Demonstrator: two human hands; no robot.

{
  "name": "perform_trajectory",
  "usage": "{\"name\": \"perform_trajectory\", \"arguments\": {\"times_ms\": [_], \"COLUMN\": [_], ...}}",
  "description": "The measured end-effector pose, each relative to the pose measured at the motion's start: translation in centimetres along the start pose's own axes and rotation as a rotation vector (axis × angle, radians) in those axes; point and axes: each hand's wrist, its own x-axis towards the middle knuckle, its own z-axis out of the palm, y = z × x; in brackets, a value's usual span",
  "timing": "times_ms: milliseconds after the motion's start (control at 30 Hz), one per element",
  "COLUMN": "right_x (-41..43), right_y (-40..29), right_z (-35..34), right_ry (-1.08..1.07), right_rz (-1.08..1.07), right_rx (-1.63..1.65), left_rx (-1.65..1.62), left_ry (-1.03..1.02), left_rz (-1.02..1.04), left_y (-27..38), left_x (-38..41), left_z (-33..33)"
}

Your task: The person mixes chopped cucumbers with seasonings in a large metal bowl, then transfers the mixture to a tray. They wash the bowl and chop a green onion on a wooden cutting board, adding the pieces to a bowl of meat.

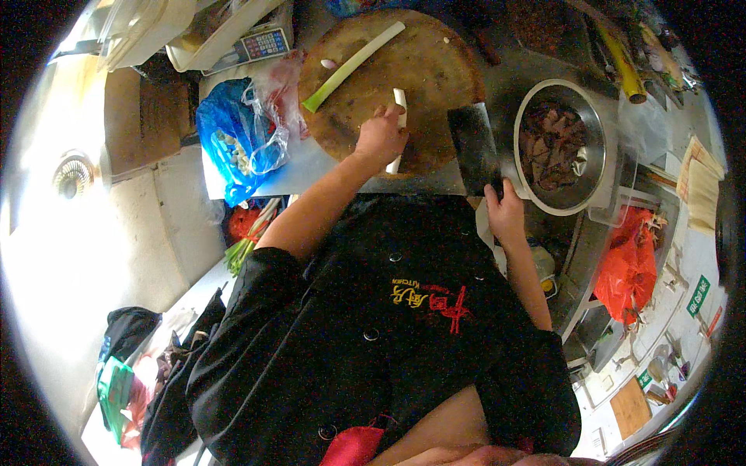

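Observation:
My left hand (382, 135) rests over a short white section of leek (399, 96), its fingers closed on the middle. Both ends of this piece show beyond the hand. It lies near the front of a round wooden chopping board (434, 70). My right hand (506, 211) grips a cleaver (473, 145) at its handle end, which the fingers largely hide. The broad dark blade is over the board's right edge, apart from the leek. A longer leek stalk (355, 65), white with a green end, lies diagonally farther back. Beside it sits a small pale clove (328, 63).
Right of the cleaver stands a steel bowl (559, 201) of dark sliced food. A blue plastic bag (224, 116) with pale pieces lies left of the board. Behind it are a keypad scale (265, 43) and plastic tubs (151, 29). A red bag (628, 268) hangs at right.

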Motion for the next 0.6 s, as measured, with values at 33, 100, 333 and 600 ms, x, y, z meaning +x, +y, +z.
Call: {"name": "perform_trajectory", "arguments": {"times_ms": [33,100,333,600], "right_x": [0.7,2.9,11.2,12.6], "right_y": [0.3,1.1,-3.7,-8.1], "right_z": [0.6,2.4,4.2,4.7], "right_ry": [0.021,0.056,-0.224,-0.238], "right_rz": [0.012,0.033,-0.026,0.193], "right_rx": [-0.004,-0.009,0.435,0.651], "left_rx": [-0.011,-0.030,0.269,0.234], "left_ry": [0.016,0.048,0.292,0.232], "left_rz": [0.033,0.092,0.581,0.716], "left_y": [0.4,0.7,-2.6,-4.9], "left_x": [-0.3,-0.8,-0.1,0.9], "left_z": [0.1,0.2,-0.5,0.0]}}
